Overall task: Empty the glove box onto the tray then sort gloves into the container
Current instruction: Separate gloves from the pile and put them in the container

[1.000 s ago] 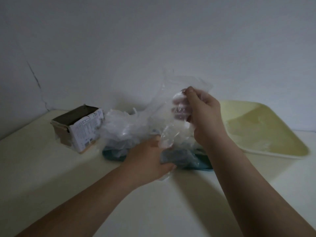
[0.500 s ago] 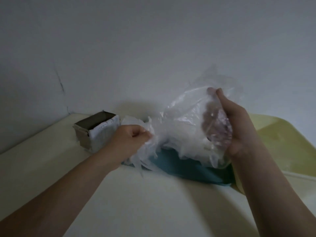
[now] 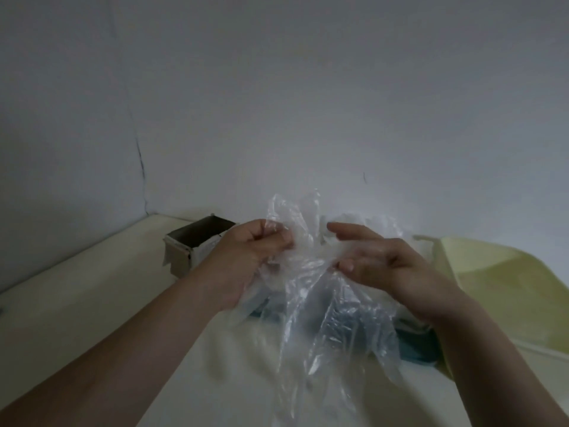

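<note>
A clear plastic glove (image 3: 332, 328) hangs between my two hands above the table. My left hand (image 3: 246, 260) pinches its upper edge with closed fingers. My right hand (image 3: 381, 263) holds the same glove, thumb pressed on the film, index finger stretched out. Under the glove lies the teal container (image 3: 415, 346), mostly hidden by heaped clear gloves (image 3: 363, 223). The open cardboard glove box (image 3: 191, 245) stands behind my left wrist. The pale yellow tray (image 3: 508, 288) sits at the right, partly behind my right forearm.
The cream table (image 3: 92, 303) runs to a grey wall at the back and a wall corner at the left. The tray reaches the frame's right edge.
My hands have come together in front of me and now hold one glove between them. The bunch that my right hand held up is down, and the view has shifted right and closer.
</note>
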The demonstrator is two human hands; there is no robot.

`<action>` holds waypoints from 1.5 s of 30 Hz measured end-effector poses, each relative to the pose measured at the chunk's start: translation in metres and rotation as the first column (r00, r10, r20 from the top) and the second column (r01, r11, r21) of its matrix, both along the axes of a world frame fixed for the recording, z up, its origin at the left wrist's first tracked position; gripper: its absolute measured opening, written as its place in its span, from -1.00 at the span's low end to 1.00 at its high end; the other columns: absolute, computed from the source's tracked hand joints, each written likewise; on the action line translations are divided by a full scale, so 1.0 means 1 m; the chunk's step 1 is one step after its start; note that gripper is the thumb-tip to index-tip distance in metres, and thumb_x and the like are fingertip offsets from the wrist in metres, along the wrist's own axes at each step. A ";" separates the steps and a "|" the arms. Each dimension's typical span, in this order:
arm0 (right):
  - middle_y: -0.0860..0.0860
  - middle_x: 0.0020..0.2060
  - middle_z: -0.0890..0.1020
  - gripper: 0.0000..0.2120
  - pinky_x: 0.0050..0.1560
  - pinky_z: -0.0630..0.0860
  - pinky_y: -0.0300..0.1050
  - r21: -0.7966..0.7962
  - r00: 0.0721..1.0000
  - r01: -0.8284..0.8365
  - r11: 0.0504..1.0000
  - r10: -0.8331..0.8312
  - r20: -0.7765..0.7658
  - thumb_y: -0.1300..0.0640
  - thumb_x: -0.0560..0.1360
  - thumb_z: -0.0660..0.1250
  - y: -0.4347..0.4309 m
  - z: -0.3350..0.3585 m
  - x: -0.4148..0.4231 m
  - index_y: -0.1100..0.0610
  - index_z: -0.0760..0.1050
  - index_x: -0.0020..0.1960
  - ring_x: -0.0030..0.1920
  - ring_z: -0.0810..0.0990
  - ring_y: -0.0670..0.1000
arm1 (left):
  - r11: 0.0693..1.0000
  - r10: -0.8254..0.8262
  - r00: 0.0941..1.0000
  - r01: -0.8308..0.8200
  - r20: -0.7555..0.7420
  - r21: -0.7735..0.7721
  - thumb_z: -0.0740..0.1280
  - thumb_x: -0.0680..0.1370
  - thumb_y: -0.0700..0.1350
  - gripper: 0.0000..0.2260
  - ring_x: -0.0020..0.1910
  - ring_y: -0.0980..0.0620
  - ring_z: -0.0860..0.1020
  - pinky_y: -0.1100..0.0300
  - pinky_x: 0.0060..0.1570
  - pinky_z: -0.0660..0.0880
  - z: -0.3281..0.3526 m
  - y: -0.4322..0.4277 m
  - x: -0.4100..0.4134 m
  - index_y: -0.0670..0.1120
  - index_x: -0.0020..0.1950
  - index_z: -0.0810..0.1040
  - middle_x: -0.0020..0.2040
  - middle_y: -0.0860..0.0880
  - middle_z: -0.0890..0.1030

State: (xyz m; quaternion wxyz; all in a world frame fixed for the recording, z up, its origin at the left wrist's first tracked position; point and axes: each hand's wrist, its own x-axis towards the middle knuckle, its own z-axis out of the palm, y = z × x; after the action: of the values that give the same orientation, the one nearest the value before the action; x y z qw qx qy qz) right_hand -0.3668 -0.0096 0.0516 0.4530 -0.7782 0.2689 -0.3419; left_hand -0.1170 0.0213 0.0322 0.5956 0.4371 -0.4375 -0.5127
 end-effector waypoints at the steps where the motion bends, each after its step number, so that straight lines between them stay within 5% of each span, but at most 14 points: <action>1: -0.26 0.45 0.47 -0.80 0.42 0.36 -0.09 -0.056 0.996 0.026 0.998 -0.031 -0.086 -0.04 0.46 0.46 0.000 0.002 0.003 0.02 0.77 -0.02 0.45 0.41 -0.24 | 1.000 -0.016 1.000 0.016 0.010 -0.011 0.46 0.56 -0.25 -0.89 -0.17 -0.04 0.66 0.16 -0.21 0.60 0.001 0.000 -0.001 -0.25 0.06 0.67 -0.12 -0.15 0.69; 4: -0.17 0.47 0.48 -0.82 0.47 0.37 -0.01 -0.036 0.997 0.031 0.999 -0.033 -0.062 0.06 0.51 0.45 0.002 0.000 0.011 0.09 0.76 0.04 0.47 0.42 -0.17 | 0.992 -0.105 0.994 0.106 0.014 -0.065 0.52 0.48 -0.22 -0.87 -0.13 -0.06 0.67 0.13 -0.13 0.62 0.001 -0.002 -0.007 -0.22 -0.01 0.68 -0.12 -0.17 0.69; 7: 0.18 0.16 0.69 -0.83 0.26 0.56 0.05 0.068 0.990 0.001 0.998 -0.011 0.143 0.21 0.54 0.41 0.005 -0.010 0.015 0.25 0.73 0.05 0.21 0.67 0.12 | 0.988 -0.153 0.988 0.154 -0.016 0.004 0.64 0.23 -0.08 -0.77 -0.15 -0.03 0.68 0.11 -0.08 0.61 0.001 -0.004 -0.019 -0.09 -0.17 0.75 -0.15 -0.12 0.71; 11: 0.34 -0.15 0.69 -0.83 -0.04 0.59 0.03 0.156 0.955 0.194 0.968 -0.223 0.196 0.15 0.49 0.46 0.003 -0.019 0.013 0.26 0.72 -0.05 -0.16 0.67 0.15 | 0.994 -0.106 0.961 0.113 0.255 -0.010 0.43 0.60 -0.23 -0.88 -0.09 -0.09 0.68 0.09 -0.07 0.61 -0.005 -0.004 -0.022 -0.06 -0.04 0.75 -0.04 -0.21 0.73; 16: 0.29 -0.22 0.71 -0.90 -0.17 0.61 -0.06 0.204 0.917 0.350 0.914 -0.380 0.126 0.25 0.52 0.47 -0.006 -0.028 0.000 0.26 0.73 -0.11 -0.26 0.67 0.12 | 0.997 -0.073 0.971 0.067 0.226 0.035 0.34 0.67 -0.07 -0.77 -0.11 -0.03 0.68 0.14 -0.12 0.61 -0.002 -0.001 -0.009 -0.15 -0.02 0.74 -0.06 -0.13 0.73; 22: 0.08 -0.32 0.65 -0.69 -0.26 0.47 -0.13 -0.265 0.761 0.500 0.824 -0.565 -0.320 -0.01 0.57 0.42 -0.025 -0.035 0.006 0.22 0.65 -0.18 -0.32 0.59 0.06 | 0.961 0.275 0.940 -0.272 0.203 -0.042 0.37 0.67 -0.13 -0.87 -0.16 -0.01 0.73 0.16 -0.23 0.63 0.016 -0.006 0.019 -0.14 0.06 0.69 -0.08 -0.07 0.76; 25: -0.04 -0.08 0.63 -0.88 -0.14 0.45 -0.35 -0.507 0.839 0.471 0.722 -0.543 0.007 0.09 0.54 0.49 -0.001 -0.012 0.013 0.07 0.70 -0.15 -0.10 0.62 -0.09 | 0.959 0.275 0.945 -0.256 0.179 -0.122 0.49 0.57 -0.22 -0.94 -0.09 -0.04 0.72 0.09 -0.13 0.66 0.027 0.000 0.038 -0.16 0.02 0.71 -0.05 -0.12 0.76; 27: 0.03 -0.13 0.63 -0.84 -0.09 0.52 -0.15 -0.525 0.911 0.403 0.750 -0.381 0.156 0.06 0.55 0.49 0.017 0.006 0.008 0.11 0.69 -0.17 -0.10 0.64 0.02 | 0.962 0.256 0.949 -0.231 0.182 -0.147 0.53 0.51 -0.28 -0.91 -0.10 -0.03 0.71 0.10 -0.09 0.67 0.035 0.006 0.046 -0.21 0.00 0.70 -0.02 -0.17 0.75; 30: 0.16 -0.18 0.71 -0.66 -0.04 0.63 0.16 -0.273 0.993 0.080 0.959 -0.052 0.110 -0.08 0.53 0.46 0.029 0.031 0.000 0.23 0.72 -0.08 -0.13 0.70 0.25 | 0.977 0.189 0.968 -0.169 0.162 -0.131 0.50 0.53 -0.30 -0.90 -0.04 -0.11 0.73 0.00 -0.02 0.69 0.045 0.008 0.046 -0.18 -0.02 0.62 0.03 -0.21 0.74; 32: 0.26 -0.11 0.72 -0.75 0.05 0.64 0.20 -0.140 0.992 -0.085 0.987 0.097 0.079 0.08 0.59 0.42 0.029 0.035 0.002 0.28 0.72 -0.01 -0.06 0.70 0.31 | 0.990 0.100 0.981 -0.082 0.164 -0.111 0.48 0.55 -0.30 -0.85 0.10 -0.20 0.72 -0.16 0.16 0.65 0.050 0.007 0.035 -0.13 0.00 0.55 0.08 -0.24 0.73; 36: -0.10 0.38 0.57 -0.74 0.43 0.47 0.10 -0.148 0.990 0.080 0.986 -0.096 -0.104 -0.11 0.53 0.44 0.023 0.021 0.017 0.03 0.75 0.06 0.36 0.56 -0.07 | 0.971 -0.209 0.972 0.220 0.106 -0.098 0.47 0.51 -0.30 -0.85 0.27 -0.27 0.63 -0.26 0.38 0.48 0.050 0.016 0.016 -0.13 -0.05 0.54 0.23 -0.34 0.65; 39: -0.28 0.49 0.39 -0.79 0.45 0.34 -0.11 -0.132 0.973 0.185 0.974 -0.200 -0.112 -0.12 0.45 0.44 0.024 0.020 0.014 -0.07 0.76 -0.01 0.47 0.37 -0.25 | 0.920 -0.378 0.926 0.375 -0.006 -0.110 0.43 0.45 -0.30 -0.88 0.38 -0.36 0.53 -0.29 0.49 0.33 0.050 0.024 0.011 -0.15 -0.11 0.53 0.36 -0.46 0.52; 43: 0.09 0.02 0.73 -0.86 0.08 0.58 -0.12 0.037 0.990 0.024 0.999 -0.029 0.134 0.16 0.46 0.44 0.027 0.013 0.005 0.18 0.76 -0.07 0.06 0.71 0.04 | 0.918 -0.393 0.919 0.388 -0.046 -0.081 0.47 0.41 -0.24 -0.85 0.43 -0.43 0.45 -0.33 0.51 0.28 0.051 0.022 0.000 -0.10 -0.10 0.55 0.44 -0.48 0.39; 45: 0.18 -0.19 0.72 -0.86 -0.11 0.61 -0.08 0.200 0.969 0.018 0.980 -0.067 0.239 0.20 0.42 0.45 0.026 0.009 0.002 0.24 0.74 -0.10 -0.16 0.71 0.11 | 0.915 -0.399 0.916 0.395 -0.042 -0.080 0.46 0.46 -0.23 -0.86 0.38 -0.34 0.54 -0.17 0.36 0.50 0.053 0.020 -0.010 -0.07 -0.12 0.52 0.40 -0.42 0.50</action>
State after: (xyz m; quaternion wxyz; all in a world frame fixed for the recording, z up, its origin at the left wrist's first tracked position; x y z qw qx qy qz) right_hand -0.3652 0.0160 0.0609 0.5497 -0.6757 0.2601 -0.4167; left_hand -0.1270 0.0416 0.0848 0.5063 0.3030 -0.5176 -0.6196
